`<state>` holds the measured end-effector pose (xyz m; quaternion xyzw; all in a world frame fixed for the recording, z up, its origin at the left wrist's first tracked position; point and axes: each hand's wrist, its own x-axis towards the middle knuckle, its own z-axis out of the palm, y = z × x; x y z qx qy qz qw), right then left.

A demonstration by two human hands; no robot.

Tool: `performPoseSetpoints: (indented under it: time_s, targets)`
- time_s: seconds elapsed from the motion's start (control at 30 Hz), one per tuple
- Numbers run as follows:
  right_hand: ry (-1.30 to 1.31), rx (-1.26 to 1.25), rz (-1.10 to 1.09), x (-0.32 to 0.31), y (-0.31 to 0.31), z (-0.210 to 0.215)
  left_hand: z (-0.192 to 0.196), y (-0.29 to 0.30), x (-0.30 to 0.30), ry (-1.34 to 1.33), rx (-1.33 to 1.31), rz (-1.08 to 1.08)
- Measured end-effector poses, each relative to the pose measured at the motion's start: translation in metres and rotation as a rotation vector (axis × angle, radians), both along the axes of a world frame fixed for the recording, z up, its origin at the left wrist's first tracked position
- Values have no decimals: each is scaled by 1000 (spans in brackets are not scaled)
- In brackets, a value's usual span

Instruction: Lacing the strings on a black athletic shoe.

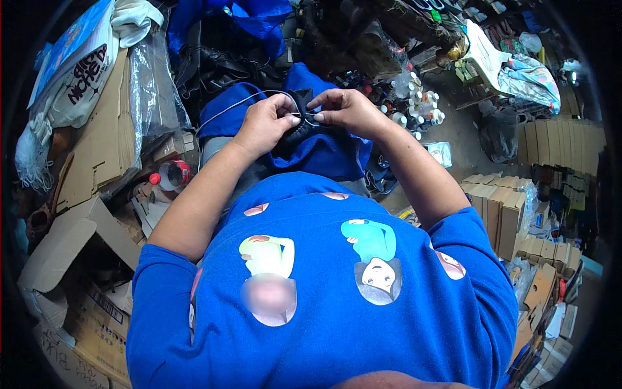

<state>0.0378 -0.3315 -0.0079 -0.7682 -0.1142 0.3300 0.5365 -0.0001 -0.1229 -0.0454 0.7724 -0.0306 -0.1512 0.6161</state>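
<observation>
Both of my hands meet over my lap at a small black piece (298, 133), dark and soft-looking, whose kind I cannot make out. My left hand (264, 124) pinches its left side between thumb and fingers. Opposite it, my right hand (350, 114) is closed in a pinch at the piece's right edge, where a thin pale strand passes between the fingertips. A white cord (223, 111) loops from the piece out over the left hand and down to the left. Blue cloth (330, 155) lies beneath the hands across my lap.
On the left stand cardboard sheets (97, 146), an open carton (61, 249) and a bottle with a red cap (173, 175). Several white-capped bottles (421, 104) stand at the right, before a white plastic chair (483, 55). Stacked cardboard boxes (495, 207) are near my right elbow.
</observation>
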Motion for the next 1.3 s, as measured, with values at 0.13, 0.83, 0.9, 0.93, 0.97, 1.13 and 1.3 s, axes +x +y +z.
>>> performPoseSetpoints:
  time_s: [0.13,0.83,0.9,0.93,0.97,1.13,1.3]
  targets:
    - [-73,-166,68,10,7,5,15,-1,8,-27,120,-95]
    - [-952,-648,-14,48,-38,15,33,2,9,-384,471,-309]
    - [-974,-546,47,45,-36,22,32,4,14,-396,500,-290]
    - [-982,-442,115,35,-32,29,32,6,12,-396,501,-308]
    - [-978,-436,126,28,-27,33,31,8,10,-396,501,-326]
    - [-1092,-677,674,11,8,35,34,11,8,-388,545,-357]
    - [-1117,-569,709,15,11,22,25,21,2,-458,477,-384]
